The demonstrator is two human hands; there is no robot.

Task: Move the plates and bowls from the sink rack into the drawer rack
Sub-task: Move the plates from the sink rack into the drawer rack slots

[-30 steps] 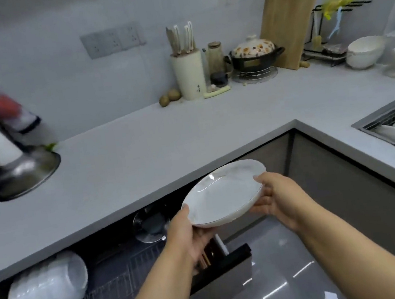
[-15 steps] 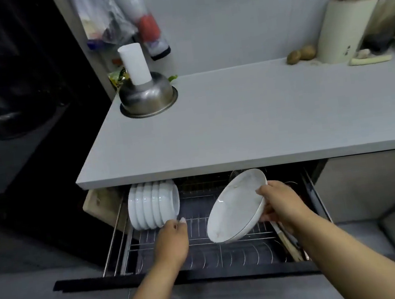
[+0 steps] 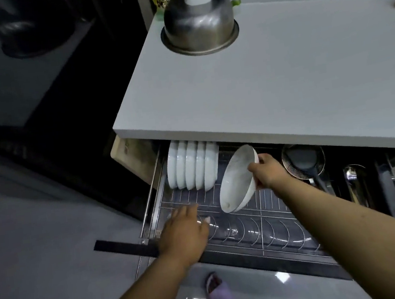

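Observation:
My right hand grips the rim of a shallow white plate, tilted nearly on edge just above the wires of the open drawer rack. Several white bowls stand on edge in a row at the rack's back left, a short gap left of the plate. My left hand reaches over the rack's front left corner with its fingers stretched forward, holding nothing. The sink rack is out of view.
The grey counter overhangs the back of the drawer. An upturned steel bowl sits on its far left end. Ladles and a strainer lie in the drawer's right compartment. My slippered foot stands below the drawer front.
The view has swung from the counter down to the open drawer. My left hand let go of the plate, and my right hand has tipped it on edge and lowered it toward the rack.

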